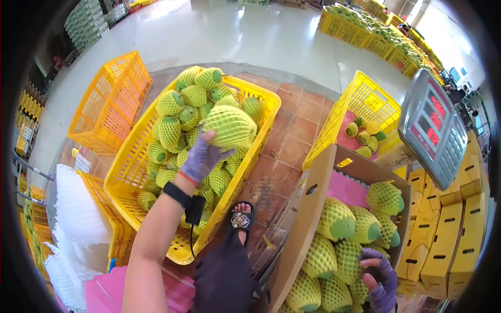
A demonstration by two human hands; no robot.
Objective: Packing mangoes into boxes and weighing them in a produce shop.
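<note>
My left hand (pixel 201 159), in a purple glove, grips a large papaya (pixel 229 127) wrapped in a yellow foam net sleeve. It is held above a yellow plastic crate (pixel 269 104) full of smaller-looking netted papayas (pixel 169 133). At the lower right, my right hand (pixel 380 279), also gloved in purple, hovers over or rests against netted papayas (pixel 347 258) in a cardboard box (pixel 297 237). Its fingers are curved with a gap to the thumb, and nothing shows between them. Pink lining (pixel 347 189) is visible at the box's far end.
A digital scale display (pixel 433 122) stands beyond the box at right. Behind it, a yellow crate (pixel 373 99) holds several small green fruits (pixel 365 138). An orange crate (pixel 112 99) stands at left, white foam nets (pixel 78 208) nearer. Yellow cartons (pixel 441 240) are stacked at right.
</note>
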